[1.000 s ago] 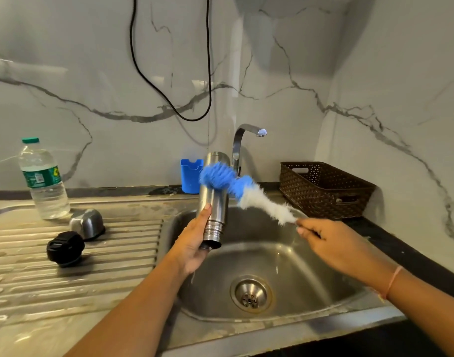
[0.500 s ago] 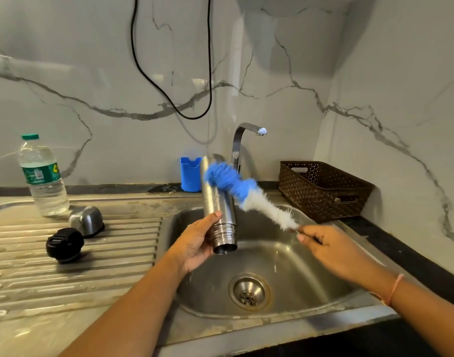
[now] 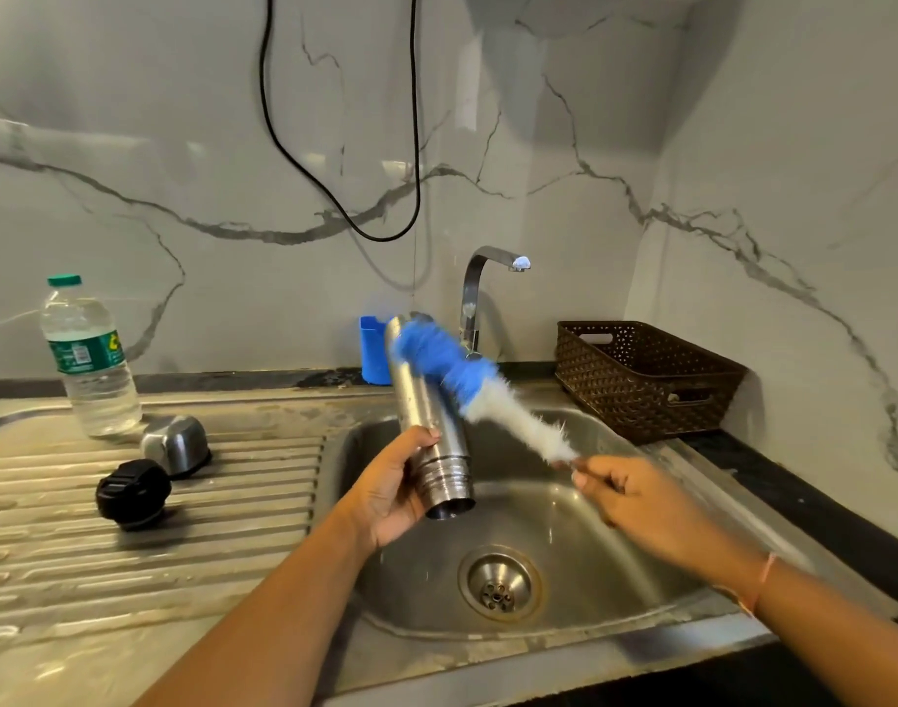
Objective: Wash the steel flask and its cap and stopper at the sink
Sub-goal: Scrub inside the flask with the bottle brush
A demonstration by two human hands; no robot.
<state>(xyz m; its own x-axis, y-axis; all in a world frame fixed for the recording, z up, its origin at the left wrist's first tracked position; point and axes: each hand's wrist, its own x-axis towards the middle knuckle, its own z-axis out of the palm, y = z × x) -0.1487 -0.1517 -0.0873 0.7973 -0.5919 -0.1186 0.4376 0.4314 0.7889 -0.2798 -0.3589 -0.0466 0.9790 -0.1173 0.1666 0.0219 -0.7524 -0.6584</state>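
On the ribbed drainboard (image 3: 182,553) at the left stands a clear plastic water bottle (image 3: 87,359) with a green cap. Just right of it and nearer the camera, the flask's steel cap (image 3: 174,443) sits mouth-down, and the black stopper (image 3: 131,492) lies just in front of that.

Over the left side of the sink (image 3: 579,533), the left hand (image 3: 396,492) grips the steel flask (image 3: 429,426) near its threaded neck, with the fingers (image 3: 426,436) curled round the body. The flask is tilted: its open mouth points down toward the camera and its base points up and away, in front of a blue holder (image 3: 373,349) by the wall.

The bottle brush (image 3: 467,385) slants across from the right. Its blue bristles rest against the flask's upper outer wall, and the white part runs down to the right hand (image 3: 640,502), which pinches the handle end. The hand is blurred.

Behind them rises the faucet (image 3: 480,293), and the drain (image 3: 500,586) lies below.

At the far right, a brown perforated basket (image 3: 646,380) sits on the dark tabletop (image 3: 793,497) in the corner.
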